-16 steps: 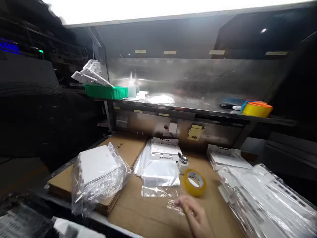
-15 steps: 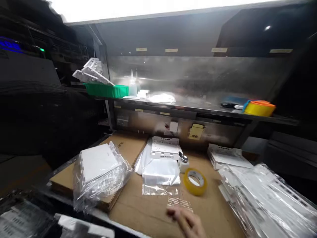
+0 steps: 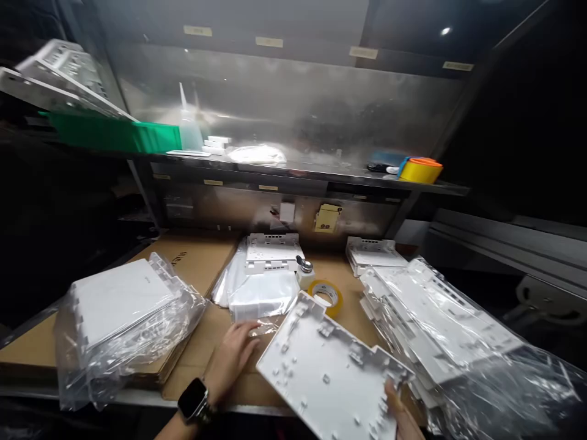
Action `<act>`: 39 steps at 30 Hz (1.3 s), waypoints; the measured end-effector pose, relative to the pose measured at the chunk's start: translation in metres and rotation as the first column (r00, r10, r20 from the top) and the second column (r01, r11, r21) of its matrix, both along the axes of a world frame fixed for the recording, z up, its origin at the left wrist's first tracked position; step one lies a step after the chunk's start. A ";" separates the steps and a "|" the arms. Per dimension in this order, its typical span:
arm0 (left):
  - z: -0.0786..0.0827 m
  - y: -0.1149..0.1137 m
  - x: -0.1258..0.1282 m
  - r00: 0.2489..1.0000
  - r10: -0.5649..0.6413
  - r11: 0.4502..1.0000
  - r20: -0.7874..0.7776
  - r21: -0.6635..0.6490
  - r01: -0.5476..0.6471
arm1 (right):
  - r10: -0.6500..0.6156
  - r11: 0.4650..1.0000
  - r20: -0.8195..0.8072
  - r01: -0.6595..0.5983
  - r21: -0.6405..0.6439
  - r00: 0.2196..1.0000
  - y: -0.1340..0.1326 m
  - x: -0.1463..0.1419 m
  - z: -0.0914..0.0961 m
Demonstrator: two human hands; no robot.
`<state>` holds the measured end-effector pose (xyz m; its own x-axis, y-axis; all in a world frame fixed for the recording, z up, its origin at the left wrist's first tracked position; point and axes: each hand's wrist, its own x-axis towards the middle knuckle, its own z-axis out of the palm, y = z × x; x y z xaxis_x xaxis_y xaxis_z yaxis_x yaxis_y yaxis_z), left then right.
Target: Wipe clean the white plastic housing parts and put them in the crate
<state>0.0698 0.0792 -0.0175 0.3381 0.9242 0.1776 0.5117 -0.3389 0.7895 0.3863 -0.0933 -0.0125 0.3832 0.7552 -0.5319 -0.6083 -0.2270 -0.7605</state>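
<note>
My right hand grips the near right corner of a white plastic panel, ribbed side up, held tilted over the cardboard-covered bench. My left hand, with a dark watch on its wrist, lies with fingers spread on the cardboard, its fingertips touching a small clear plastic bag beside the panel's left edge. A yellow tape roll sits just behind the panel.
A bagged stack of white panels lies at left, and more bagged panels pile at right. Another white part and a small white bottle sit at the back. The shelf above holds a green bin and yellow tape rolls.
The view has shifted closer and rightward. A white panel has come into view in my right hand. My left hand has appeared, resting on the cardboard by the clear bag.
</note>
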 end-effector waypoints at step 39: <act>0.047 0.083 0.012 0.949 -0.287 0.958 -0.132 -0.018 0.287 | 0.348 0.912 -0.087 -0.316 0.261 0.933 0.053 -0.049 0.006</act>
<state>0.0821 0.1627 0.0295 0.6098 0.7842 0.1151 0.4919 -0.4883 0.7208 0.3376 -0.0407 -0.0069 0.0283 0.9372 -0.3476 -0.6256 -0.2546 -0.7374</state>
